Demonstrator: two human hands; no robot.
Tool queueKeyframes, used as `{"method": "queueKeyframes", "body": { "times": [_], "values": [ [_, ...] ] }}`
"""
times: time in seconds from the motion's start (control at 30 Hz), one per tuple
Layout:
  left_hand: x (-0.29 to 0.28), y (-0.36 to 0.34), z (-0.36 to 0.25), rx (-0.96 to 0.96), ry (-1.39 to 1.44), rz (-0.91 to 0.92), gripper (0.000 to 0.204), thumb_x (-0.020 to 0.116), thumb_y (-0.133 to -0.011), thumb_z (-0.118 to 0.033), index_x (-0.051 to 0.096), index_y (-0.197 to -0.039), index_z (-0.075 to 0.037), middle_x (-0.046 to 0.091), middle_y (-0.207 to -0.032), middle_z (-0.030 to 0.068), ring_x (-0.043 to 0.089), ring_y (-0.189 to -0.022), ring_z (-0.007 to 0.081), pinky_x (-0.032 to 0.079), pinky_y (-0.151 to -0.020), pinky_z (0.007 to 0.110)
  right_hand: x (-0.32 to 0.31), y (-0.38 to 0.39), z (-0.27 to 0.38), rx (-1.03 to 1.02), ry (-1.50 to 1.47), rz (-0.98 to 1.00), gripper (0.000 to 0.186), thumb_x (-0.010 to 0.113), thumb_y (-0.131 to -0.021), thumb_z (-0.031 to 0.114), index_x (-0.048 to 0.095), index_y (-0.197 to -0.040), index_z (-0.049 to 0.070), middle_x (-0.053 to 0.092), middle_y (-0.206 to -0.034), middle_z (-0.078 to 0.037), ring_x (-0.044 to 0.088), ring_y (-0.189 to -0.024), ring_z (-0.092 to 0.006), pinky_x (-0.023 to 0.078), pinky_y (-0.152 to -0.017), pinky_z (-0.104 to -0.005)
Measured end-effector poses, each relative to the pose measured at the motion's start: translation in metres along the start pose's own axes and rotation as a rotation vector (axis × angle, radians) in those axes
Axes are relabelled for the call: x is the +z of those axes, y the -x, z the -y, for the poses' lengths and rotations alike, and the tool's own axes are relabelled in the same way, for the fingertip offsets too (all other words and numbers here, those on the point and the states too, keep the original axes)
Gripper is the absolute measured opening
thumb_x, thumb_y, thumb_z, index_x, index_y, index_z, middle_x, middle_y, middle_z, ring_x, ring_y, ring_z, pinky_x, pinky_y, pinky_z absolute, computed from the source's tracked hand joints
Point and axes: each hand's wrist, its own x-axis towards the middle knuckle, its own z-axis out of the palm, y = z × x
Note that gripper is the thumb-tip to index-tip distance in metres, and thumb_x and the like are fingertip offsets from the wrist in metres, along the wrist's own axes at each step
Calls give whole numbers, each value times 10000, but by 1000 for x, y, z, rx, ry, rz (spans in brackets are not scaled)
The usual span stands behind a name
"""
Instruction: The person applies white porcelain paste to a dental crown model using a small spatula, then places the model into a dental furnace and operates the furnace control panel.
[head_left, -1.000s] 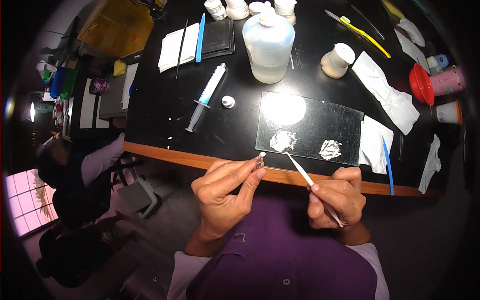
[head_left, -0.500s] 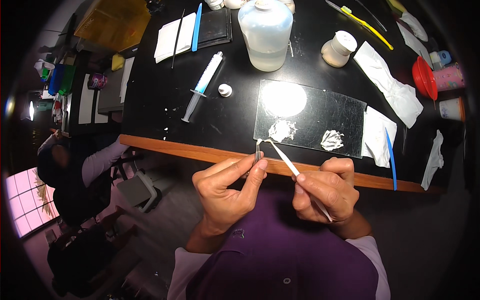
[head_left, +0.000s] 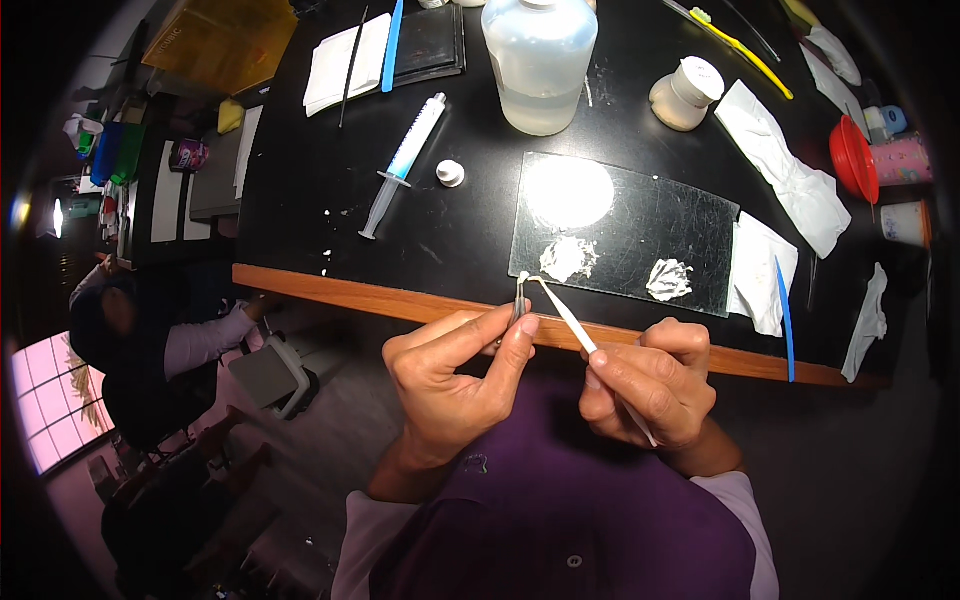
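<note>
The left hand is pinched nearly closed, thumb against fingers, on a slim grey holder that stands almost upright with a small white blob at its top. The right hand is curled like a pen grip around a white stick, whose upper tip leans in close beside the blob – whether the two touch is too small to tell. Both tips are near the lower left corner of a glass slab, which lies on the black table by its wooden edge. Two smears of white paste sit on the slab: one at left, the other at right. A folded tissue lies at the slab's right side, with a blue strip across it.

Beyond the slab stand a half-filled clear bottle and a white-lidded jar. A syringe lies to the left, a white cap near it – and at far right is a red bowl.
</note>
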Motion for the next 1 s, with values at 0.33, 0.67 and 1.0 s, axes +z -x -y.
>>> {"method": "queueKeyframes", "body": {
  "times": [0.33, 0.67, 1.0],
  "values": [
    [-3, -1, -1, 63, -93, 20, 148, 800, -872, 78, 795, -1020, 81, 739, -738, 110, 717, -620, 122, 524, -544, 213, 0, 0, 1, 27, 1, -24, 322, 855, -761, 53, 780, -1074, 56, 755, -898, -7, 508, -749, -153, 379, -548, -267],
    [-5, -4, 0, 34, -113, 26, 120, 799, -869, 73, 796, -988, 81, 729, -724, 99, 689, -588, 110, 497, -532, 211, -5, -1, 2, 111, 70, -8, 265, 791, -762, 4, 759, -1020, 50, 745, -850, -10, 521, -697, -143, 408, -625, -268],
    [-5, -7, 3, 31, -99, 50, 102, 791, -875, 76, 790, -976, 90, 738, -744, 113, 696, -603, 112, 500, -545, 209, -2, -5, 2, 137, 127, 19, 289, 752, -711, -36, 756, -987, 47, 736, -850, -7, 515, -711, -144, 406, -655, -266]
  ]
}}
